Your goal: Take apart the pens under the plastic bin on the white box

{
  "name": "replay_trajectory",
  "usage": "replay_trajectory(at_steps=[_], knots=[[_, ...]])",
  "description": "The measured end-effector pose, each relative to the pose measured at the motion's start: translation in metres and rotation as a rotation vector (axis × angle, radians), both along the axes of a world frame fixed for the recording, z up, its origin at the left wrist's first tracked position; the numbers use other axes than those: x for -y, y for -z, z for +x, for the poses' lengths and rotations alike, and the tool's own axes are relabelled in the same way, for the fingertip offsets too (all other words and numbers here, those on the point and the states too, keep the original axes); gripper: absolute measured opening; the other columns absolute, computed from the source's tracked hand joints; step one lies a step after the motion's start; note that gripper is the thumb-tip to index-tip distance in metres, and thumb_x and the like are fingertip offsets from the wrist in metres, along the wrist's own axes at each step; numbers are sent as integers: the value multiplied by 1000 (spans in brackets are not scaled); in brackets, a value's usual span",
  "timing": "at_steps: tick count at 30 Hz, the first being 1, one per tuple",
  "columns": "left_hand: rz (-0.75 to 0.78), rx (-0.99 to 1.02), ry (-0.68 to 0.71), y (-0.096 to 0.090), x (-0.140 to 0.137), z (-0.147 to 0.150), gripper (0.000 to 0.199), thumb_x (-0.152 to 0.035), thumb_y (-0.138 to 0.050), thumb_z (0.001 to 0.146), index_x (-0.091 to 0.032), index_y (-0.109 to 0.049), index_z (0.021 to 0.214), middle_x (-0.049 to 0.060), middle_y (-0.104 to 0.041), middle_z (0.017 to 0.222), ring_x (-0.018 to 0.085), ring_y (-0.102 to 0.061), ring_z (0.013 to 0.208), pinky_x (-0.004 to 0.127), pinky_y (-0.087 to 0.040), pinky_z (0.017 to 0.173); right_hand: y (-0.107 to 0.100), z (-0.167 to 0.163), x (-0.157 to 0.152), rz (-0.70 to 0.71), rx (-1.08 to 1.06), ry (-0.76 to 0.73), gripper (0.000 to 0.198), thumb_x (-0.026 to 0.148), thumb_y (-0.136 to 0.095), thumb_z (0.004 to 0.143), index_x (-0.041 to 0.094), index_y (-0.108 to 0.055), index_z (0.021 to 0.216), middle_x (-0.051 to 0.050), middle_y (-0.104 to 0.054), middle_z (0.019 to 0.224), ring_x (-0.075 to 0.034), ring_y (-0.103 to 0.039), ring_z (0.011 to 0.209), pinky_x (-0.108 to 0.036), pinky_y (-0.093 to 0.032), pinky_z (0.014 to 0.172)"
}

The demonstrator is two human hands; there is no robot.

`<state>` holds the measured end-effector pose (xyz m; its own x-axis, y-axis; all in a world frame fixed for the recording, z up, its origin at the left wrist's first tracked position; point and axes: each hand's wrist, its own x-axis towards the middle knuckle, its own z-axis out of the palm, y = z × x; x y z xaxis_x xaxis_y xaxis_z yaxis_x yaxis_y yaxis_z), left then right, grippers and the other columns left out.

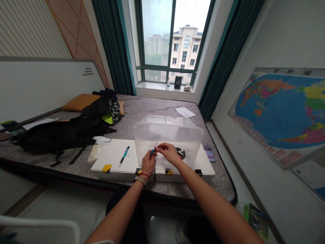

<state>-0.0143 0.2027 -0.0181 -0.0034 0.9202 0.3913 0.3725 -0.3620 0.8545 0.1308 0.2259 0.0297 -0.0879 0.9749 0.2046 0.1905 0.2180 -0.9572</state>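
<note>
My left hand (147,162) is closed around a small blue pen part (152,152), its fingers meeting my right hand at the front of a clear plastic bin (169,130). My right hand (167,152) pinches at the same spot, where a bit of red or pink shows; what its fingertips hold is too small to make out. Just right of my right hand lie several black pen parts (180,153), partly hidden by it. A blue and black pen (124,156) rests on the left white box (114,149), apart from both hands.
Two low white boxes stand side by side on the bed (157,105), close to its front edge. Black bags (63,130) and an orange cushion (81,101) lie to the left. A sheet of paper (185,112) is behind the bin. On the right wall hangs a world map (284,112).
</note>
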Motion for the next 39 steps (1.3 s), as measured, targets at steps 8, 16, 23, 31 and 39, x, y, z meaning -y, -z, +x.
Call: replay_trajectory(at_steps=[8, 16, 23, 31, 39], knots=[[-5, 36, -44, 8, -4, -1, 27, -40, -40, 91, -19, -57, 89, -4, -54, 58, 11, -52, 52, 21, -40, 56, -1, 43, -11, -124, -72, 232, 21, 30, -64, 73, 14, -63, 87, -7, -71, 77, -17, -67, 69, -25, -53, 56], [-33, 88, -32, 4, -2, 0, 24, -40, -39, 92, -20, -53, 95, 0, -67, 80, 9, -54, 49, 22, -43, 57, 9, 59, -11, -135, 467, 206, 17, 22, -59, 76, 16, -71, 86, -7, -72, 78, -18, -66, 70, -27, -50, 67], [-38, 86, -32, 3, -2, -1, 25, -40, -39, 92, -20, -53, 93, 0, -67, 78, 9, -54, 49, 22, -43, 57, 0, 27, -23, 99, 1004, -189, 29, 16, -54, 79, 21, -71, 102, -6, -72, 97, -19, -64, 88, -25, -43, 80], [-29, 93, -56, 9, -4, -2, 26, -40, -40, 91, -21, -56, 96, 0, -67, 75, 10, -54, 49, 22, -43, 56, -2, 11, -39, 115, 1251, -323, 36, 12, -55, 78, 24, -69, 109, -9, -68, 104, -22, -61, 97, -26, -42, 82], [-29, 89, -26, 7, -3, -5, 24, -38, -39, 92, -21, -55, 97, 0, -67, 77, 10, -54, 50, 22, -42, 56, -23, 7, -30, 140, 799, -264, 19, 28, -62, 80, 18, -72, 93, -5, -70, 88, -16, -62, 76, -24, -45, 71]])
